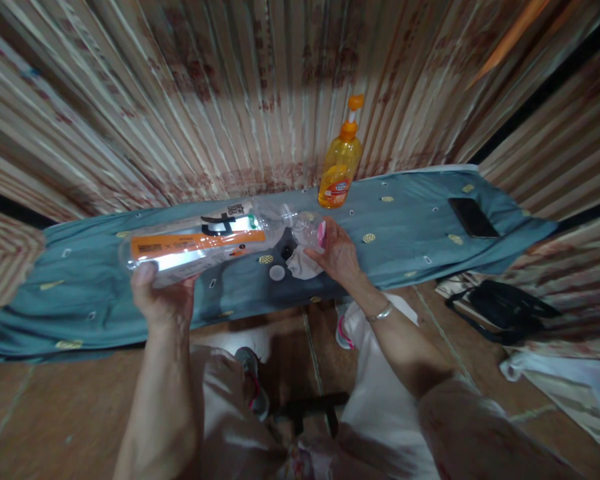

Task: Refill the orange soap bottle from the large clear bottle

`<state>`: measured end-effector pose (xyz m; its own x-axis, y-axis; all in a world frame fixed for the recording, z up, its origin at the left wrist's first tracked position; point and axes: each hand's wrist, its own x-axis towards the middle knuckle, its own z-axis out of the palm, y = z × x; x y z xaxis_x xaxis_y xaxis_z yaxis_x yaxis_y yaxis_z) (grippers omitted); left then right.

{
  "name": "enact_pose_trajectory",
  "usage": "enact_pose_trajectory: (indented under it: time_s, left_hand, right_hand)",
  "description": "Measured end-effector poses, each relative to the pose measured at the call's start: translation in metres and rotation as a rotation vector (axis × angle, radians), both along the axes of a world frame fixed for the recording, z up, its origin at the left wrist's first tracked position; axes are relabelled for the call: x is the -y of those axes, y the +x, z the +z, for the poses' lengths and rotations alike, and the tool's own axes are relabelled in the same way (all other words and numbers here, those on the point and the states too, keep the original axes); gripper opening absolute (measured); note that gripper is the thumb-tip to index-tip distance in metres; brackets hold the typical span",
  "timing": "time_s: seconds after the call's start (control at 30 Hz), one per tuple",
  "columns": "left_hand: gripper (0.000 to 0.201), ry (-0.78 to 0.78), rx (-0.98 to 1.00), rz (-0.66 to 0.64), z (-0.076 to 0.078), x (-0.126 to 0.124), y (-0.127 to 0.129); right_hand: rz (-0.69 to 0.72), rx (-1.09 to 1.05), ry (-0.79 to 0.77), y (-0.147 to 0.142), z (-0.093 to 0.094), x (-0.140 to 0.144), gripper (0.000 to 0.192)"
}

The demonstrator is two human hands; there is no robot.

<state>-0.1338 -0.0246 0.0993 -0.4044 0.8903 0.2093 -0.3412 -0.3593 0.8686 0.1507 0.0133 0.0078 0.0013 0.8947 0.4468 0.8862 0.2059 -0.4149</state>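
My left hand (163,290) is wrapped around the base of a large clear plastic bottle (200,240) with an orange and white label. The bottle lies nearly level above the cloth, its neck toward the right. In my right hand (339,257) is a smaller clear plastic bottle (306,228) with a pink end under the fingers. The two bottles meet or overlap near the large one's neck; whether they touch I cannot tell. Below them on the cloth are a round whitish cap (277,273) and a crumpled pale cloth (304,264), with a small dark object (287,253) beside it.
A pump bottle of yellow liquid (339,167) stands at the back edge of the teal cloth-covered table (395,227). A black phone (473,217) lies at the right. Patterned curtains (220,100) hang behind, and a black bag (500,310) is at the lower right.
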Motion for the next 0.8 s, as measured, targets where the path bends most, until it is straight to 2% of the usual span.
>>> enact_pose_trajectory:
  time_s: [0.23,0.8]
  left_hand:
    - [0.061,-0.008,0.028,0.022,0.0004,-0.0004,0.0037]
    - [0.055,-0.033,0.042,0.008,-0.0027,-0.0093,0.0000]
  right_hand:
    - [-0.028,0.022,-0.046,-0.0034,0.0069,0.0019,0.083]
    - [-0.004,0.004,0.023,-0.0012,-0.0020,-0.0012,0.082]
